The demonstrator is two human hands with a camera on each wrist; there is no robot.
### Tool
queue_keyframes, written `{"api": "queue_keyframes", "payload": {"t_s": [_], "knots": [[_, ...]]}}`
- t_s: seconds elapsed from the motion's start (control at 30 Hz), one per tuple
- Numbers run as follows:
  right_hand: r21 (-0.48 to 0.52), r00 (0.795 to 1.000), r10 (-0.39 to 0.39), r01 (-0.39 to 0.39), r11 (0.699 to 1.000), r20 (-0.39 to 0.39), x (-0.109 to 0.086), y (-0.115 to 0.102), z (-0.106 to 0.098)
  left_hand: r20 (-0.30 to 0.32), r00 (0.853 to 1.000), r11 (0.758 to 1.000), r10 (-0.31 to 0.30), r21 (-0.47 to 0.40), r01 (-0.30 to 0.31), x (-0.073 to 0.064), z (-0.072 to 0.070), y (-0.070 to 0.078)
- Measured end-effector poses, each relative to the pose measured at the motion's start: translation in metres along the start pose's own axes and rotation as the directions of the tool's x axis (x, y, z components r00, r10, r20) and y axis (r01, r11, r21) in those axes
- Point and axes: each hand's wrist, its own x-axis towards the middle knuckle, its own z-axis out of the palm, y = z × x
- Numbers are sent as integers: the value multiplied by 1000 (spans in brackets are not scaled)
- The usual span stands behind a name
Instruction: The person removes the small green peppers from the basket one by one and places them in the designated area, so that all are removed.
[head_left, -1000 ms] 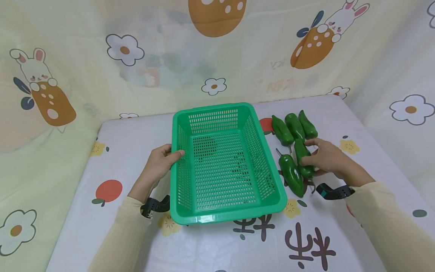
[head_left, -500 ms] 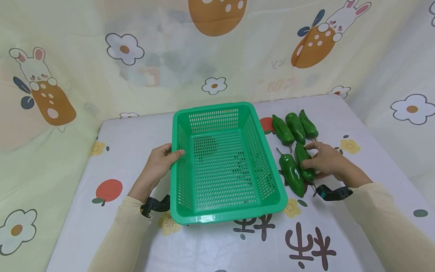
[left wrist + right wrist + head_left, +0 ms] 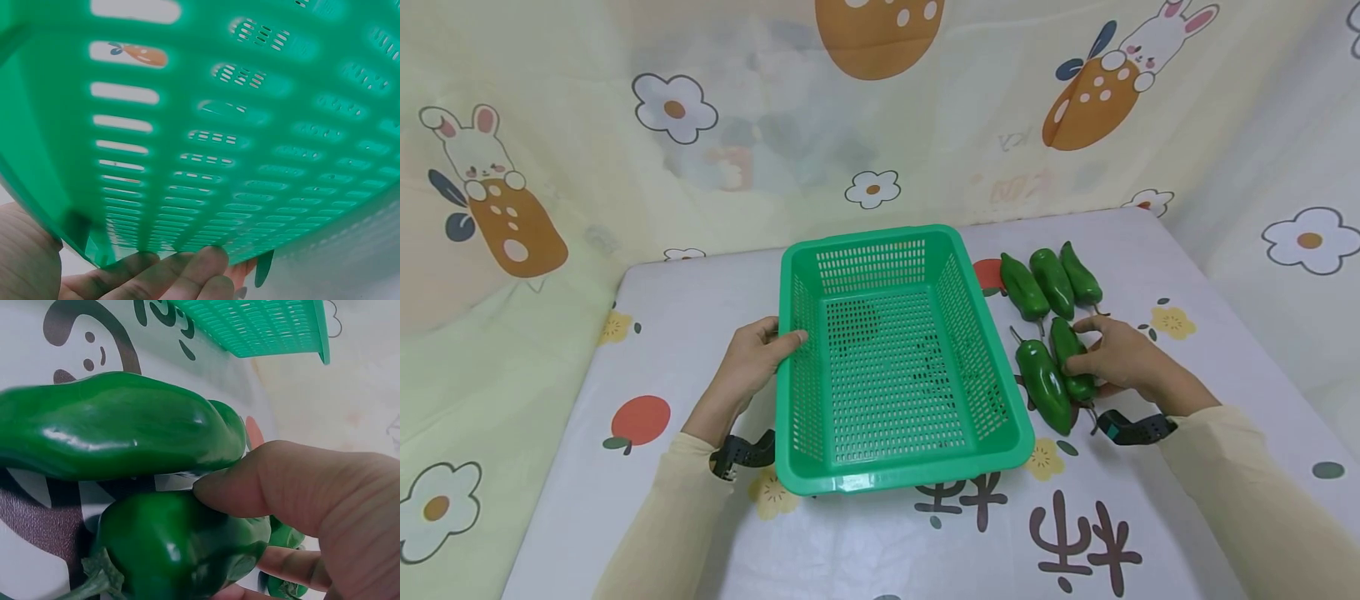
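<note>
In the head view a green plastic basket (image 3: 895,479) with slotted walls stands in the middle of the table, nothing inside it. My left hand (image 3: 754,354) grips its left rim, thumb over the edge and fingers against the outer wall, as the left wrist view shows close up. To the basket's right, my right hand (image 3: 1123,354) holds a green pepper (image 3: 169,544) between thumb and fingers. Right beside it lies a larger green pepper (image 3: 1042,387), its stem toward the back. The held pepper's stem points toward the front of the table.
Three more green peppers lie behind the held one, including a left pepper (image 3: 1022,287), a middle pepper (image 3: 1052,282) and a right pepper (image 3: 1080,273). A patterned cloth (image 3: 700,542) covers the table. Printed curtains (image 3: 760,167) rise at the back and sides.
Over the last second my right hand has shifted the held pepper slightly toward the front, away from the back row. My left hand and the basket have stayed put.
</note>
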Motion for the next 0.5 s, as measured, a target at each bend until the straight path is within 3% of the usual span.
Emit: {"api": "queue_keyframes", "payload": {"t_s": [0.5], "knots": [[-27,1000,11,-11,1000,0,-1,-1,2,5,1000,1000,12,-7,-12,0,0,-1]]}}
